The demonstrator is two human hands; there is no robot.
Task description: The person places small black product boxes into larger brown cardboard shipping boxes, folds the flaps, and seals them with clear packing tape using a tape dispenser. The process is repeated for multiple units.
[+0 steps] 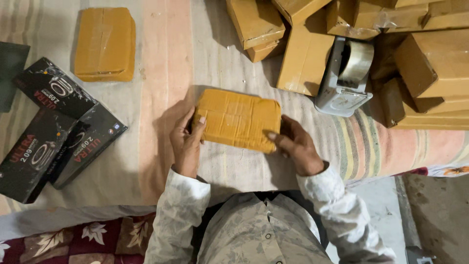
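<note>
A flat rectangular parcel wrapped in yellow-brown tape (pixel 238 120) lies at the middle of the striped cloth-covered bed (pixel 161 58), gripped at both short ends. The left hand (pixel 187 142) clamps its nine o'clock edge, thumb on top; the right hand (pixel 295 144) clamps the four o'clock corner, thumb pressed on the upper face. The hands are apart, the parcel between them. A second taped yellow-brown parcel (pixel 105 44) rests at eleven o'clock, well apart. Three black printed cartons (pixel 53 129) lie overlapping at nine o'clock. At one o'clock a grey tape dispenser with a clear tape roll (pixel 344 76) stands against a heap of brown cardboard boxes (pixel 430 63).
</note>
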